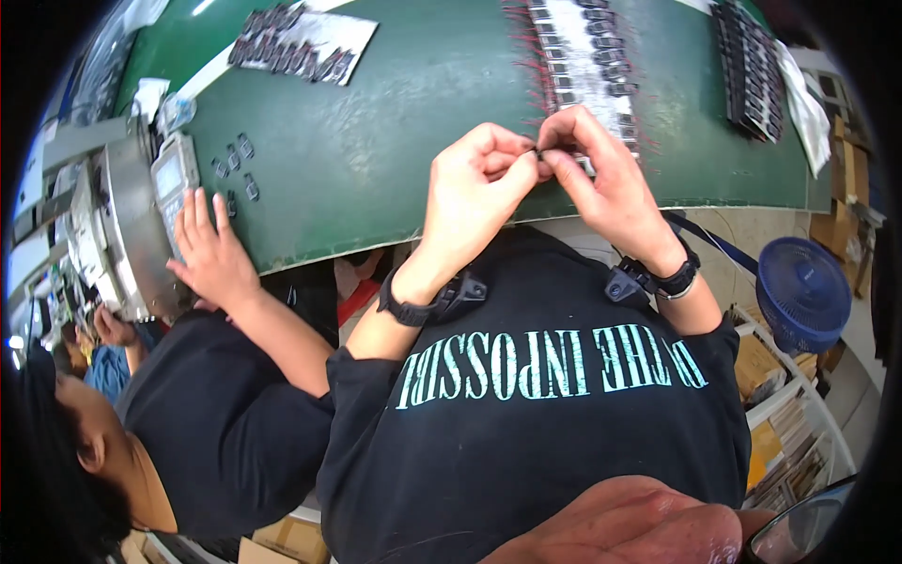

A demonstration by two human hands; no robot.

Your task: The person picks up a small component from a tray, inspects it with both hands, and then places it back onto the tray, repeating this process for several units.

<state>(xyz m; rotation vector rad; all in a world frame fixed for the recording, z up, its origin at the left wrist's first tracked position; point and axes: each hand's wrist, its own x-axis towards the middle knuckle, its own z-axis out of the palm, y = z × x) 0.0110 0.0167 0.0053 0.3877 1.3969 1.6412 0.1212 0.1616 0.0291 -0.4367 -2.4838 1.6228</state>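
Observation:
My left hand (474, 188) and my right hand (601, 174) meet above the near edge of the green table (376, 141). Their fingertips pinch one small dark component (538, 150) between them. Just beyond my right hand lies a row of small black parts with thin red wires (587, 56) on a pale sheet. Both wrists wear black bands with small devices.
A co-worker on my left rests a hand (211, 249) beside a grey machine (132, 216), with a few loose black parts (235, 160) near it. More black parts lie on a sheet (301, 42) at the back left and in a stack (752, 66) at the back right. A blue fan (800, 291) stands at the right.

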